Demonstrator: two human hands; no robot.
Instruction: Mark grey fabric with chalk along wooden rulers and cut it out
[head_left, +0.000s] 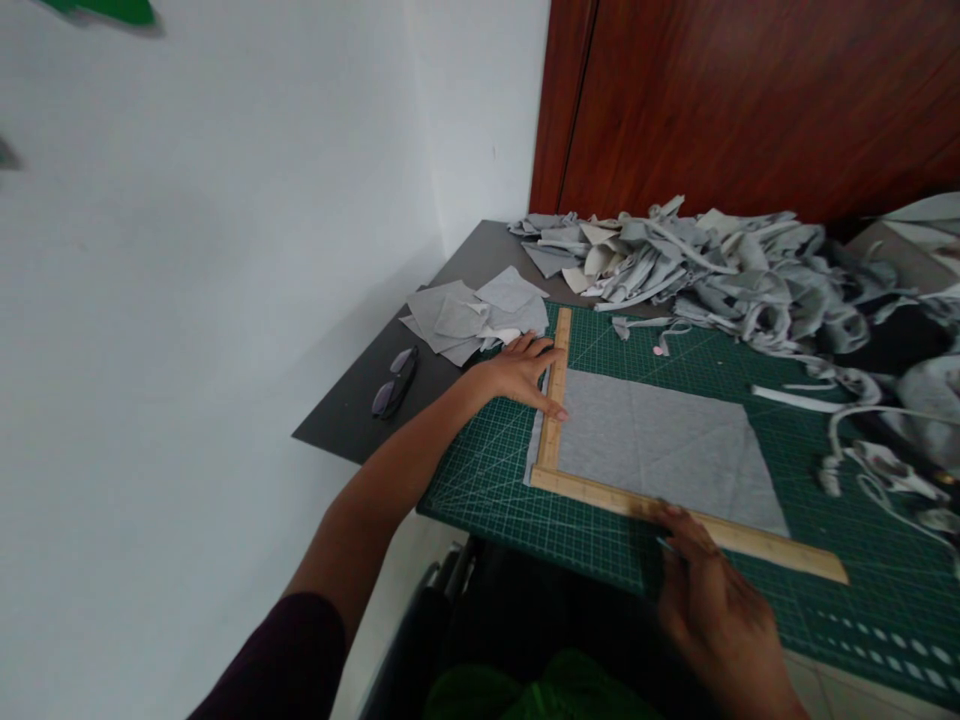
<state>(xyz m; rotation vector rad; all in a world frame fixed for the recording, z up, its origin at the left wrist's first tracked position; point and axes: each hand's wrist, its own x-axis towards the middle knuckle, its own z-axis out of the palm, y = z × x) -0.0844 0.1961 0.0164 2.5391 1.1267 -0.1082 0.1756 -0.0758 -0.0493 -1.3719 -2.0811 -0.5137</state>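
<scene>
A grey fabric piece lies flat on the green cutting mat. A wooden L-shaped square ruler frames its left and near edges. My left hand lies flat with its fingers spread, pressing down the short upright arm of the ruler. Over the long near arm, at the fabric's near edge, my right hand has its fingers curled; a thin tool seems to be in it, but it is too blurred to tell.
Several cut grey fabric squares lie stacked on the dark table beyond my left hand. A pair of glasses rests near the table's left edge. A big heap of grey fabric scraps covers the far right. A white wall stands left.
</scene>
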